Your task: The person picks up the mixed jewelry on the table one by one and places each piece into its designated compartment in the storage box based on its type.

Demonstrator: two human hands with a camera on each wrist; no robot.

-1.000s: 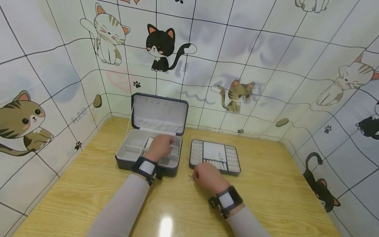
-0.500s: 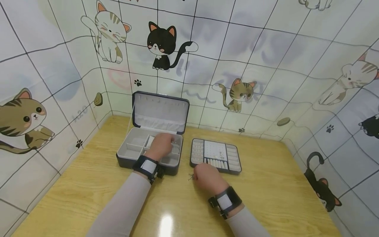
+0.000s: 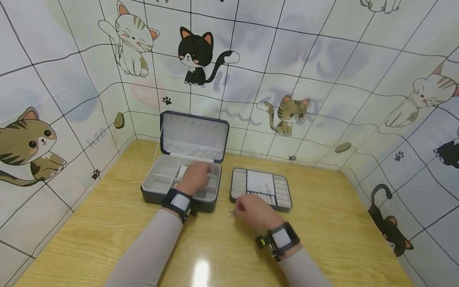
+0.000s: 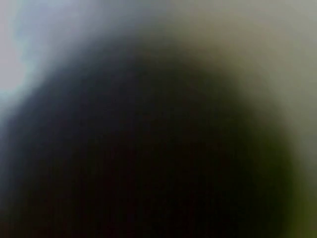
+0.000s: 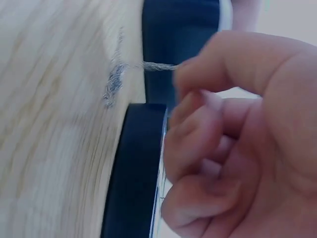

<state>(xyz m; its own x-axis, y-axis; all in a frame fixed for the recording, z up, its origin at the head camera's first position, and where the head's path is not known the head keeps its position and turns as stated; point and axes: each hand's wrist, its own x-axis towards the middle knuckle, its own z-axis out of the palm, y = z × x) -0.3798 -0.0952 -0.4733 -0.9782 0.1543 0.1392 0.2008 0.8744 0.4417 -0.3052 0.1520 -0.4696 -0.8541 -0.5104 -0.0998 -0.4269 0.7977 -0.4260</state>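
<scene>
My right hand (image 3: 256, 211) pinches one end of a thin silver chain (image 5: 157, 65) between thumb and forefinger, its other fingers curled. The rest of the chain lies bunched on the table, just in front of the tray. In the head view, an open dark jewelry box (image 3: 152, 196) with a pale, divided inside stands at the left. My left hand (image 3: 195, 177) reaches down into its right half, near a pale rounded thing (image 3: 213, 180) that I cannot make out. The left fingers are mostly hidden, and the left wrist view is too dark and blurred to show them.
Right of the box lies a dark-edged jewelry tray (image 3: 283, 191) with ring rolls, slots and a few small earrings on its middle panel. The raised lid (image 3: 193, 137) stands near the wall cloth (image 3: 247, 87) with printed cats. Both sit on a wooden table (image 3: 315, 223).
My right wrist has shifted slightly to the right and turned a little, while the fingers stay at the chain. My left hand keeps its place in the box.
</scene>
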